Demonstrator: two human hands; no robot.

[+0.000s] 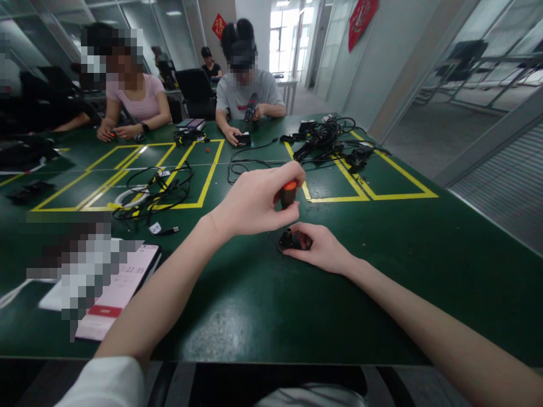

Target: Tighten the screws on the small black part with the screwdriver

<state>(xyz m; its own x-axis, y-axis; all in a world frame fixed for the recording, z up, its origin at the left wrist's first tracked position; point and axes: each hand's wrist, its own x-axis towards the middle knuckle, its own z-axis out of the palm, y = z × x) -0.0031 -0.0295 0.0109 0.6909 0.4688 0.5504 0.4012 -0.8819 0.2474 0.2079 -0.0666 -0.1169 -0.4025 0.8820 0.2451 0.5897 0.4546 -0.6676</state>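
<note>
My left hand (258, 198) is closed round an upright, stubby screwdriver-like handle (289, 195), dark with an orange top end. Its lower part is hidden behind my thumb. Directly below, a small black part with a rounded base (287, 243) rests on the green table, and a short dark post (288, 231) stands up from it. Thumb and fingers of my right hand (324, 247) grip this black part from the right side. I cannot tell whether the handle and the post touch.
A pink-screened phone (116, 294) lies at left on the green table (382, 294). Behind it are tangled black cables (156, 189); a larger cable heap (324, 138) sits at back right among yellow tape lines. Across the table, one person (250, 85) holds a power drill (251, 107); another (136, 102) sits left.
</note>
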